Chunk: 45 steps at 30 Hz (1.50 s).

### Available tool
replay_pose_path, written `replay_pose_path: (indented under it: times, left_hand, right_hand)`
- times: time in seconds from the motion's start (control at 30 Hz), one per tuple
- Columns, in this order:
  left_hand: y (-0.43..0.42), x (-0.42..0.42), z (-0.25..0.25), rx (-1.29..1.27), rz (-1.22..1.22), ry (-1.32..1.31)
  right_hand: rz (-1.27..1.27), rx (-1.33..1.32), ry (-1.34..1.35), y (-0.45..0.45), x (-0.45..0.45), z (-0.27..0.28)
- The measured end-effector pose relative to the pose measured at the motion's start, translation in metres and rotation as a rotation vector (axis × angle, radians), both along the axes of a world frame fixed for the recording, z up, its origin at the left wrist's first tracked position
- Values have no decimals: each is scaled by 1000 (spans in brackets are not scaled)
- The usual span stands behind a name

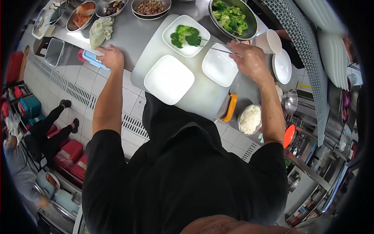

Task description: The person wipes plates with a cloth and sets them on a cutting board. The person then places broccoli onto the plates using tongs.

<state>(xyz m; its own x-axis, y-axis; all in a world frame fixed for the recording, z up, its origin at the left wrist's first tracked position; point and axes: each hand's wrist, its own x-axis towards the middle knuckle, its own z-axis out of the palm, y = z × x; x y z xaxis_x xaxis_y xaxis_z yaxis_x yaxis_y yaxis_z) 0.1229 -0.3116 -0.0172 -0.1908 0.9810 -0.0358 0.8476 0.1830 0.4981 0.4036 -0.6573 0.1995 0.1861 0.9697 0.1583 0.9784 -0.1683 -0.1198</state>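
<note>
My right hand (249, 60) grips metal tongs (218, 43), which reach left to broccoli florets (186, 36) on a white square plate (171, 28). The tong tips are at the florets' right side; whether they pinch one I cannot tell. Two more white square plates, one at the front (169, 80) and one under the tongs (220, 68), share the white cutting board (154, 50). A bowl of broccoli (231, 17) stands just beyond my right hand. My left hand (111, 57) rests at the counter's edge, fingers apart and holding nothing, beside a crumpled cloth (101, 32).
A yellow-handled knife (230, 107) lies at the board's right, near a bowl of white rice-like food (250, 120). Bowls of food, one with brown pieces (151, 7), line the back. Stacked white plates (331, 58) stand far right. A person (27, 156) is at the left.
</note>
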Motion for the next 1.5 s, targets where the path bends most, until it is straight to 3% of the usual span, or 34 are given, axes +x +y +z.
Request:
replay_pose_path:
  times: [0.13, 0.23, 0.33, 0.43, 0.47, 0.5, 0.57, 0.67, 0.8, 0.9, 1.0, 1.1, 1.13, 1.27, 1.33, 1.37, 1.5]
  left_hand:
    - [2, -2, -4, 6, 0, -18]
    - [-1, -1, -1, 3, -4, -18]
    - [3, -2, -5, 25, -7, 8]
    - [-3, 0, -2, 29, -18, -6]
    - [-4, 1, 1, 21, -11, -6]
    - [-4, 2, 5, 14, -3, -2]
    - [-6, 2, 9, -14, 0, -3]
    - [-5, 3, 11, -20, 7, -6]
    - [-3, 2, 5, -1, 0, 3]
    - [-2, 0, 6, -1, -9, 6]
    - [-4, 0, 6, -5, -12, 5]
    - [-3, 1, 5, -1, -6, -2]
    - [-2, 0, 4, -2, -5, -2]
    - [-2, -1, 1, 12, -6, 8]
    - [2, -1, -2, -1, 2, 20]
    - [1, 0, -1, -8, 4, 17]
    - [-1, 1, 4, -27, 12, 3]
  right_hand:
    - [-64, -380, -106, 21, -27, 9]
    - [48, -203, -158, 19, -18, -8]
    - [3, -231, -72, 18, -20, 5]
    - [-5, -78, 24, 2, -4, 25]
    - [-105, -117, 68, -4, 11, 31]
    - [-404, -272, 166, 8, 0, 71]
    - [-485, -170, 124, -7, 40, 67]
    - [-585, -244, 123, -18, 83, 43]
    - [-536, -465, 83, -3, 90, 16]
    - [-447, -351, 236, -13, 113, -1]
    - [-810, -47, 1019, -48, 140, -22]
    - [-836, 16, 1460, -82, 156, -35]
    - [-856, 94, 1493, -88, 155, -41]
    - [-604, 147, 1170, -73, 137, -15]
    - [-427, -149, 793, -34, 109, 34]
    - [-178, -105, 657, -18, 105, 33]
    - [-71, -468, 172, 56, 55, 54]
